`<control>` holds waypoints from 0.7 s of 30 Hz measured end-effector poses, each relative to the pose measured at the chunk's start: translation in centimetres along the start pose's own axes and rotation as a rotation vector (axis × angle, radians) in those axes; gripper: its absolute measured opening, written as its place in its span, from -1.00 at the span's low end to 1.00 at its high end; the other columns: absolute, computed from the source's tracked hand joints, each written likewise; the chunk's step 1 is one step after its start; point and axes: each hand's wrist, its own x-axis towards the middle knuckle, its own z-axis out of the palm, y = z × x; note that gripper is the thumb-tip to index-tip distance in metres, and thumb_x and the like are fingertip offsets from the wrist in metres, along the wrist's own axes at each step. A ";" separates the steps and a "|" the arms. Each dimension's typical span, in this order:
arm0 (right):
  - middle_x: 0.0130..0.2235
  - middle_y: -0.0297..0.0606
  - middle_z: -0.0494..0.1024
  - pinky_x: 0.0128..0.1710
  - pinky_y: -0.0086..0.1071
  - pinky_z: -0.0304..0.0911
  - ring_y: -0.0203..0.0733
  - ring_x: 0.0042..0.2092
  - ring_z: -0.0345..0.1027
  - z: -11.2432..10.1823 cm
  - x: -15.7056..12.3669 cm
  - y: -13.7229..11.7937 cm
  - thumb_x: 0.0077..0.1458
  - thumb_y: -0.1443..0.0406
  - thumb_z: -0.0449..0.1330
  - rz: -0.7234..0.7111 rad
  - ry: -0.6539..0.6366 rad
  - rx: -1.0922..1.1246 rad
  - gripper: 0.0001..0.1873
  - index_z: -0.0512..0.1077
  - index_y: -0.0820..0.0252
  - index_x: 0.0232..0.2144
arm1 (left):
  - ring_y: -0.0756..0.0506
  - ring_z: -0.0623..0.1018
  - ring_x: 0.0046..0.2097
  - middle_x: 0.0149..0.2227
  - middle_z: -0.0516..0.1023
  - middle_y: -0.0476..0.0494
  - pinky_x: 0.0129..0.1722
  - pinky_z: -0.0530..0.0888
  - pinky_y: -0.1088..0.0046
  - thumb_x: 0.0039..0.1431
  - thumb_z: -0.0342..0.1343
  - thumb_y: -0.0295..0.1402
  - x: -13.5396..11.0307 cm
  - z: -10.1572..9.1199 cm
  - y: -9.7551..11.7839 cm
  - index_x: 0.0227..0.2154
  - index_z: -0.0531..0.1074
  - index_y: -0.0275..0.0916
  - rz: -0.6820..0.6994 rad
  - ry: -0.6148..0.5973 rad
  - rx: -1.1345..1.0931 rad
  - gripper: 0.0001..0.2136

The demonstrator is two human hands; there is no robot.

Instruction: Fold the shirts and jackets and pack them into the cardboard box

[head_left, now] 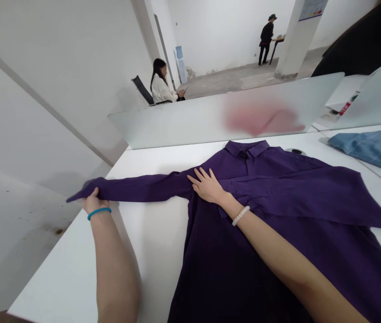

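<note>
Right forearm crosses a purple shirt spread on the white tabletop, the shirt's long axis running away, collar at the far end. The left hand clamps its fingers on the leftward-stretched sleeve; the right hand lies flat, fingers apart.

A dark-purple, collared cloth shirt lies front up on the white tabletop, one sleeve stretched leftward, the other folded across the chest.

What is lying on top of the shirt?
Across the shirt lies one folded sleeve; the right hand rests near the other sleeve. The shirt's parts under that fold and hand are covered and cannot be seen.
</note>
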 end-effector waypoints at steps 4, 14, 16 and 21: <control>0.29 -0.05 0.10 0.21 0.15 -0.17 0.13 0.31 -0.13 0.0 0.0 0.1 0.26 0.23 -0.11 0.003 -0.002 0.011 -0.48 0.13 0.06 0.26 | 0.10 0.49 -0.03 -0.08 0.45 -0.04 0.02 0.43 0.48 0.06 0.00 -0.66 -0.1 0.3 2.6 -0.08 0.13 -0.26 0.012 0.203 -0.137 -0.63; 0.29 -0.06 0.10 0.22 0.14 -0.18 0.11 0.32 -0.14 0.2 0.2 0.0 0.25 0.23 -0.11 0.016 0.002 0.013 -0.48 0.13 0.05 0.25 | 0.03 0.51 -0.01 -0.02 0.45 -0.14 -0.01 0.48 0.41 0.16 -0.02 -0.54 -0.5 -0.1 6.3 -0.13 0.19 -0.31 0.017 0.192 -0.287 -0.78; 0.29 -0.06 0.09 0.22 0.14 -0.18 0.10 0.32 -0.14 0.2 0.2 0.0 0.26 0.23 -0.11 0.015 0.002 0.015 -0.48 0.13 0.05 0.25 | 0.02 0.50 0.00 -0.01 0.45 -0.13 -0.03 0.50 0.37 0.19 -0.07 -0.52 -0.6 -0.5 6.3 -0.09 0.18 -0.28 -0.007 0.161 -0.293 -0.78; 0.29 -0.07 0.10 0.22 0.14 -0.18 0.10 0.32 -0.14 0.3 0.2 0.0 0.26 0.22 -0.11 0.019 0.003 0.022 -0.47 0.12 0.04 0.26 | 0.01 0.46 0.05 -0.04 0.49 -0.05 0.02 0.46 0.30 0.23 -0.23 -0.50 -1.1 -1.6 6.3 0.00 0.20 -0.17 0.127 0.042 -0.310 -0.69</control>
